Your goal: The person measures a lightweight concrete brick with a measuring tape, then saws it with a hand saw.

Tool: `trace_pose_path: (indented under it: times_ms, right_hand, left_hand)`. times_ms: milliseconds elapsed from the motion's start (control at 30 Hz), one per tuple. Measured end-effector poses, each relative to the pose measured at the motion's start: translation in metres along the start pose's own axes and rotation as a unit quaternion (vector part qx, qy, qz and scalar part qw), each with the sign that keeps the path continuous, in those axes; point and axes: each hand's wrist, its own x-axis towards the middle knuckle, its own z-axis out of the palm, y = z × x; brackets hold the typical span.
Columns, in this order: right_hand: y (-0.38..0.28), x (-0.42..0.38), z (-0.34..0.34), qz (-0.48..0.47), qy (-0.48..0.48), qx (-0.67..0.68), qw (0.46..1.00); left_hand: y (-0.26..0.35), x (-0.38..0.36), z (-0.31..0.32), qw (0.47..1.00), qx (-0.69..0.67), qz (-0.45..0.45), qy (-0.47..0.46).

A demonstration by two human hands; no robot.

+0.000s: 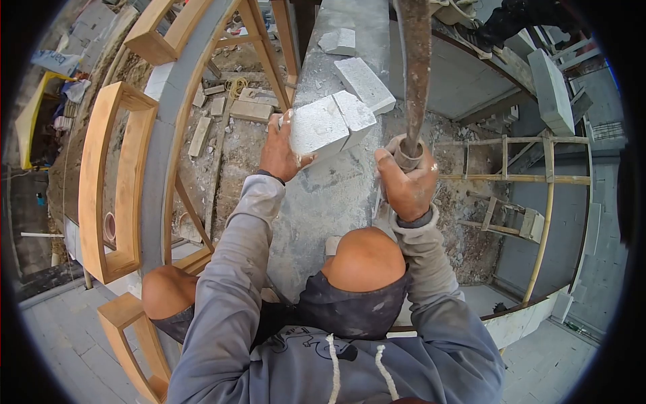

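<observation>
My left hand [279,149] grips the left end of a whitish lightweight concrete block [319,126], thumb at its near side and fingers at the far corner. A narrow split separates this block from a smaller piece [354,119] on its right. My right hand [409,176] is wrapped round the tubular end of a long, rusty blade-like tool [415,67], held upright beside the blocks. Its far end runs out of the top of the view. Another whitish block [364,85] lies just behind the split pieces, and a broken chunk [338,42] lies farther back.
I squat on a dusty grey wall top [316,222], with drops on both sides. Wooden frames [120,182] stand at left. Bamboo poles [515,178] cross the right side, near a standing block [552,93]. Another person's leg [508,25] shows at top right. Rubble [252,111] lies below.
</observation>
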Motion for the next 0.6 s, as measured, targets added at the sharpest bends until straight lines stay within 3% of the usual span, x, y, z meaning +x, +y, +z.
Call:
trace_pose_path:
  times_ms: [67, 133, 167, 200, 267, 333, 400, 467, 500, 567, 600]
  right_hand:
    - [0.000, -0.003, 0.000, -0.033, 0.034, 0.075, 0.996]
    - [0.045, -0.008, 0.010, -0.072, 0.060, 0.050, 0.994]
    - [0.084, -0.009, 0.015, -0.050, 0.007, -0.059, 0.997]
    - [0.102, -0.014, 0.017, -0.051, 0.009, -0.059, 0.997]
    - [0.112, -0.010, 0.023, 0.173, -0.075, -0.195, 0.963]
    - [0.117, -0.011, 0.018, 0.166, -0.083, -0.167, 0.968]
    - [0.089, -0.003, 0.008, 0.144, -0.081, -0.144, 0.976]
    - [0.031, -0.002, 0.000, 0.036, -0.039, -0.048, 0.997]
    - [0.014, 0.000, -0.002, 0.037, -0.041, -0.046, 0.997]
    - [-0.004, 0.001, -0.008, -0.087, 0.016, 0.112, 0.990]
    - [0.009, 0.001, -0.006, -0.086, 0.015, 0.112, 0.990]
  left_hand:
    - [0.000, -0.001, 0.000, 1.000, -0.002, 0.002, -0.005]
    - [0.001, -0.001, -0.001, 1.000, -0.006, 0.005, -0.004]
    - [0.000, -0.001, -0.001, 1.000, -0.013, -0.002, -0.005]
    - [0.000, -0.001, 0.000, 1.000, -0.020, -0.008, -0.007]
    - [-0.001, 0.002, 0.003, 1.000, -0.005, 0.007, 0.007]
    - [-0.003, -0.012, 0.007, 1.000, 0.010, 0.008, -0.008]
    - [0.003, 0.000, -0.001, 1.000, -0.024, -0.002, -0.007]
    - [0.004, 0.000, -0.002, 1.000, -0.019, -0.007, -0.008]
    - [0.004, 0.001, -0.002, 1.000, -0.012, -0.008, -0.008]
    - [0.004, -0.002, -0.001, 1.000, -0.005, -0.012, -0.012]
    - [0.005, -0.002, -0.002, 1.000, -0.006, -0.013, -0.011]
